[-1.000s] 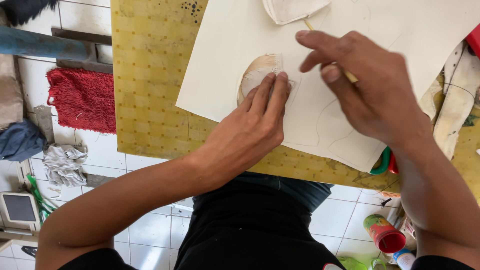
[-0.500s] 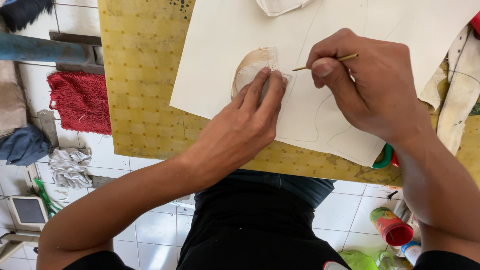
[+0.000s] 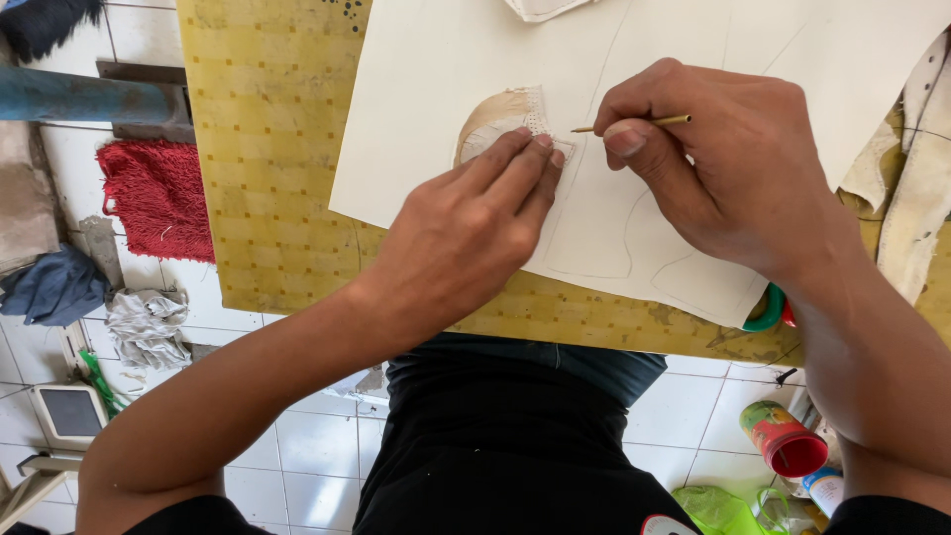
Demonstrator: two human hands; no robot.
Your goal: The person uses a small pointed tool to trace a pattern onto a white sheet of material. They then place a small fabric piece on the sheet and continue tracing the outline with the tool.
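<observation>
Large off-white sheet of stiff paper, smooth, marked with thin curved pencil outlines, lying across upper centre and right of frame on a worn yellow cutting mat with a faint grid. Small tan oval template piece with a perforated, lace-like edge, flat on the sheet at upper centre. Left hand, centre frame, fingers extended and pressed flat on the template, palm down, nothing gripped. Right hand, upper right, fingers pinched closed around a thin yellow pencil, its point touching the sheet just beside the template's right edge. Left of the mat: red shaggy cloth, blue rag, crumpled grey rag on white floor tiles. Lower right: red cylindrical container, partly behind the right forearm. Cream scraps at right edge.
</observation>
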